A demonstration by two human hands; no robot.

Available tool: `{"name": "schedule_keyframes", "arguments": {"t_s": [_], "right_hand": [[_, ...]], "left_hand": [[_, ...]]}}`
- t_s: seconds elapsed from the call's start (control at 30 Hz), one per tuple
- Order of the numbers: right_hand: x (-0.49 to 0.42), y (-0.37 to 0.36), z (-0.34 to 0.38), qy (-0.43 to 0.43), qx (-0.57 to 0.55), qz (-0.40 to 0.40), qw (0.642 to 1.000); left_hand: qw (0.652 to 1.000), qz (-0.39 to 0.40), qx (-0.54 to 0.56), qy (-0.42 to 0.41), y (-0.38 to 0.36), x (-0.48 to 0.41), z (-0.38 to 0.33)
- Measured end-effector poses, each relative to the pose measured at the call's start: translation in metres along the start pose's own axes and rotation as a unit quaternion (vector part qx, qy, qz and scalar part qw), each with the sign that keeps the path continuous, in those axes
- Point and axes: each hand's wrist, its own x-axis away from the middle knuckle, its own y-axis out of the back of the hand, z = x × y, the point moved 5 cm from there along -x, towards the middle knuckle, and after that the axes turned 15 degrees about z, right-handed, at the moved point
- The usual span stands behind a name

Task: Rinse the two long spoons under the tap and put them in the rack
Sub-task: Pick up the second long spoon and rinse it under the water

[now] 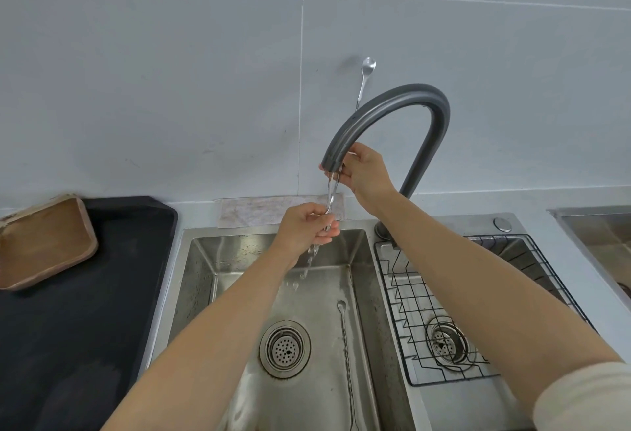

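Note:
One long metal spoon (pixel 368 65) stands nearly upright, its bowl up against the wall tiles and its handle running down behind the grey tap (pixel 392 99). My right hand (pixel 367 174) pinches the handle right at the spout. My left hand (pixel 305 225) closes around the lower end, in the running water. The second long spoon (pixel 344 335), with a twisted handle, lies flat on the floor of the left sink basin (pixel 218 260), right of the drain. The black wire rack (pixel 409 297) sits in the right basin, with nothing in it.
A black tray (pixel 68 328) lies on the counter at left, with a brown wooden dish (pixel 44 243) on its far corner. A cloth (pixel 259 210) lies behind the sink. The tap base (pixel 384 229) stands between the basins. A steel surface (pixel 601 236) is at far right.

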Motion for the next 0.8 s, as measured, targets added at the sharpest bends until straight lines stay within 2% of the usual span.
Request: {"name": "schedule_keyframes", "arguments": {"t_s": [0.23,0.47,0.8], "right_hand": [[0.010,-0.010,-0.021,-0.029,-0.045,0.007,0.999],[0.028,-0.025,-0.052,-0.082,-0.057,0.036,0.994],[0.051,-0.036,-0.088,-0.157,-0.044,0.056,0.985]], "left_hand": [[1.000,0.012,-0.016,-0.009,0.002,0.013,0.011],[0.999,0.014,0.030,0.030,0.004,0.036,0.042],[0.997,0.023,-0.002,0.074,-0.004,0.067,0.083]]}}
